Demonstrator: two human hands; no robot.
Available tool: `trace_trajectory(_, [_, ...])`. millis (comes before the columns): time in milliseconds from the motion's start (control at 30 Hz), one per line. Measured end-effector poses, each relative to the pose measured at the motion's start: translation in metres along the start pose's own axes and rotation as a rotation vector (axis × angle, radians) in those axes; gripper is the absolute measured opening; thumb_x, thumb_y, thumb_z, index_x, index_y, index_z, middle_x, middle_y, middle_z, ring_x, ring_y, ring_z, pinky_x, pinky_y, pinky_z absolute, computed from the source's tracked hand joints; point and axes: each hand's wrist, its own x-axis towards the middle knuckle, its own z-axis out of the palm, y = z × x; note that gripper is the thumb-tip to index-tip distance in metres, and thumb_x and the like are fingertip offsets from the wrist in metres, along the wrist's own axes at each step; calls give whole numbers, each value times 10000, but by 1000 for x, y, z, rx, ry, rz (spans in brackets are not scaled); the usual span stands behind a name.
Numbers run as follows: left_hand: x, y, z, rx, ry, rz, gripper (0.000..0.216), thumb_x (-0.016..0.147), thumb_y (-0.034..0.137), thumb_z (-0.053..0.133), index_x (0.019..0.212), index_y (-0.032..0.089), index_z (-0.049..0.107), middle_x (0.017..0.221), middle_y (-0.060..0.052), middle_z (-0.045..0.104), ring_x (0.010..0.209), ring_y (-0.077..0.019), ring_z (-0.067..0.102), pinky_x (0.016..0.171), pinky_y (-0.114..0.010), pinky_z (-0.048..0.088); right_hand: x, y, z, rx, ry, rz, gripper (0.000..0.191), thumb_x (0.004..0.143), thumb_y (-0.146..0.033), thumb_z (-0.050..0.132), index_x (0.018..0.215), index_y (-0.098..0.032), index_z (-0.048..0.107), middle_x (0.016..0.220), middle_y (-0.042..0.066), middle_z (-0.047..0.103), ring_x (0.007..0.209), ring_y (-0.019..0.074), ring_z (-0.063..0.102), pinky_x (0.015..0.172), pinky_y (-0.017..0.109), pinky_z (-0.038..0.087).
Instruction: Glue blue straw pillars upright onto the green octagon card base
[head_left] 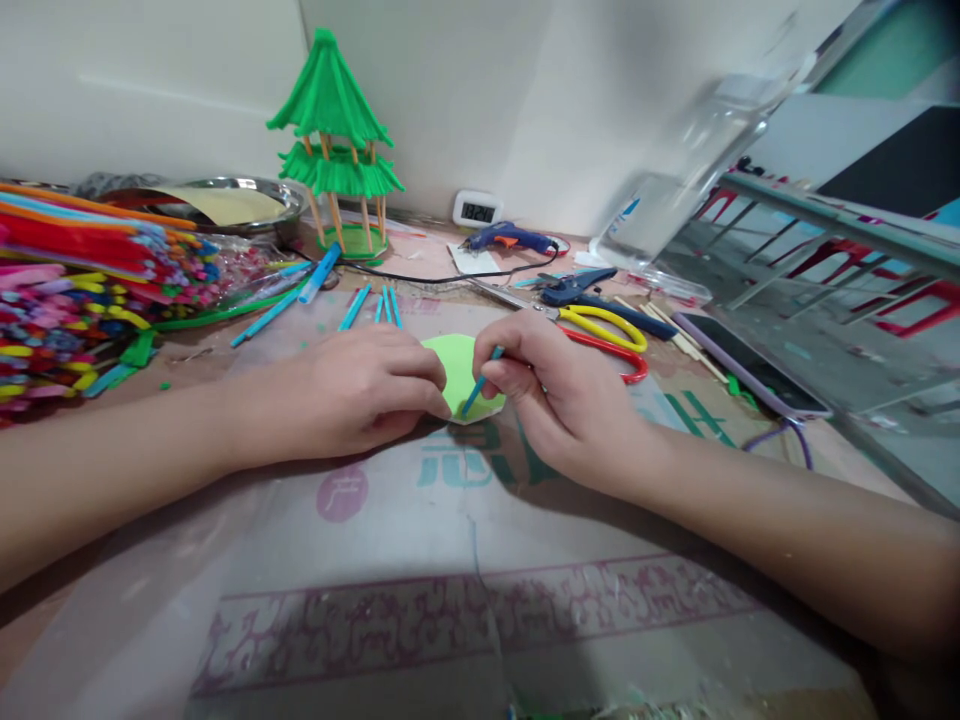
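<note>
A light green many-sided card piece [454, 362] lies on the plastic-covered table between my hands. My left hand [367, 385] rests at its left side, fingers curled and fingertips closed on its near edge. In my right hand [559, 390], a thin blue stick [480, 388] is pinched between thumb and fingers. The stick slants down, its lower tip at the near part of the card. Several more blue sticks [388, 305] lie just beyond my left hand. Further back stands a small model pavilion [337, 150] with green fuzzy roofs on wooden posts.
Bundles of coloured pipe cleaners [82, 290] and a metal bowl [255, 205] crowd the left. Behind are a blue glue gun [510, 237] with its cord and a digital clock [477, 209]. Scissors [604, 325], pliers [577, 290], a phone [750, 362] and a clear bottle [660, 190] are right.
</note>
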Motion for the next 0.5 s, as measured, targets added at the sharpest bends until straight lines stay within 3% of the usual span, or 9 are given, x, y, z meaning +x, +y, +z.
trace_trajectory(167, [-2, 0, 2, 17, 13, -32, 219, 1042, 187, 478, 1045, 204, 696, 970, -47, 745, 876, -192, 651, 789, -326, 440, 0, 1, -1, -6, -16, -13, 146, 1036, -121, 436, 973, -217, 526, 912, 19, 669, 826, 155, 631, 733, 291, 497])
trace_trajectory(333, [-5, 4, 2, 25, -26, -117, 194, 1038, 200, 482, 1174, 171, 617, 987, -71, 710, 886, -204, 637, 760, -327, 441, 0, -1, -3, -9, -51, -20, 164, 1013, -93, 443, 983, -227, 533, 920, 26, 686, 816, 156, 635, 721, 289, 496])
trace_trajectory(500, [-6, 1, 4, -66, -41, -199, 99, 981, 230, 538, 1054, 217, 604, 954, -50, 708, 859, -203, 655, 715, -309, 439, 0, 0, -3, -43, -82, -67, 162, 1017, -116, 441, 969, -235, 541, 906, 31, 684, 814, 170, 629, 722, 302, 491])
